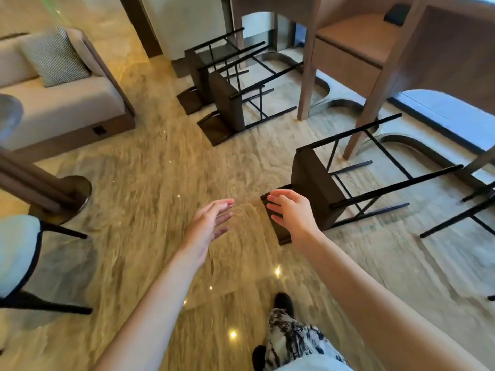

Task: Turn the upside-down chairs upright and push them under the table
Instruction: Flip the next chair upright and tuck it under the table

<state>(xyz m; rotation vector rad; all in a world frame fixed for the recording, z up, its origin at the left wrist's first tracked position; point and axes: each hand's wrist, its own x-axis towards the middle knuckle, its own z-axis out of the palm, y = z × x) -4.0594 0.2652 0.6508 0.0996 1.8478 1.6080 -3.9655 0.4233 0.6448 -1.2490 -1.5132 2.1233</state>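
At the far left we see a light sofa [59, 103] with a checked cushion [55, 58], and below it a pale padded seat [16, 253] on dark legs, beside a round metal base [68, 194]. Between these and the chairs the marble floor [139, 167] lies wide and free.

Our left hand [207, 226] is stretched forward over the bare floor, palm turned to the right, the fingers [223, 204] spread and loose, holding nothing. Our right hand [290, 210] reaches a little further, its fingers [276, 203] open and slightly bent, in front of the backrest of the nearest chair [316, 183]. We cannot tell if they touch it already.

This nearest chair lies tipped over, its backrest flat on the floor near our hand, the seat standing on edge, and its black legs pointing to the right and away, toward the table. Its long axis runs from our hand to the upper right. Further back, in the middle, two more chairs [225, 100] lie in the same way, close one behind the other, legs also pointing right.

To the right stands the wooden table [348, 57], its tabletop out of view at the upper edge, with open room between its legs. At the right edge, the thin black legs of another chair [460, 218] reach in. Below, one patterned trouser leg [292, 341] and a dark shoe [284, 303] stand on the floor.
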